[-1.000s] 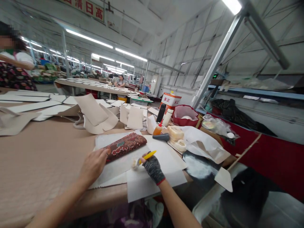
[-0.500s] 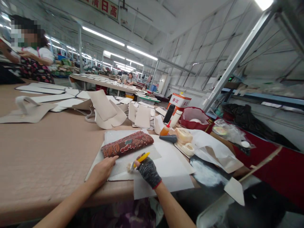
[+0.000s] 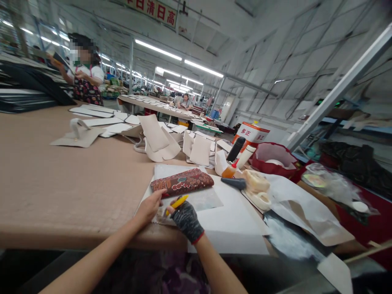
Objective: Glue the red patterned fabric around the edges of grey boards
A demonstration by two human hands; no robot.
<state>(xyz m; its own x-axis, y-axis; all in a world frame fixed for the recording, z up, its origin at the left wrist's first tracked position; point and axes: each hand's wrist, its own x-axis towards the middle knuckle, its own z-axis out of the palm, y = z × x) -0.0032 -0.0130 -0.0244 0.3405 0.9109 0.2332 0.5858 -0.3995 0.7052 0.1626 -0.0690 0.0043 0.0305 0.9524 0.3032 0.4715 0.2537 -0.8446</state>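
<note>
On the broad tabletop (image 3: 76, 179), the folded patterned cloth (image 3: 186, 182) lies at the fingertips of the left hand (image 3: 151, 207), which touch its near left edge; whether those fingers pinch it or only press, I cannot tell. The gloved right hand (image 3: 186, 217) is just on the near side of the cloth, its fingers closed around a yellow-handled brush (image 3: 178, 204), the blurred brush head near the left hand. From the near side of the cloth, the left forearm (image 3: 101, 249) slants rightward and the right forearm (image 3: 216, 263) leftward. White paper (image 3: 226, 224) spreads under and right of the cloth. Pale cut pieces (image 3: 200, 151) stand beyond the cloth; beyond and to its right are a red bag (image 3: 260, 163), a printed can (image 3: 252, 133), a black bottle (image 3: 235, 150) and an orange bottle (image 3: 229, 172). A dark cone (image 3: 233, 183) crowds the cloth's right end.
</note>
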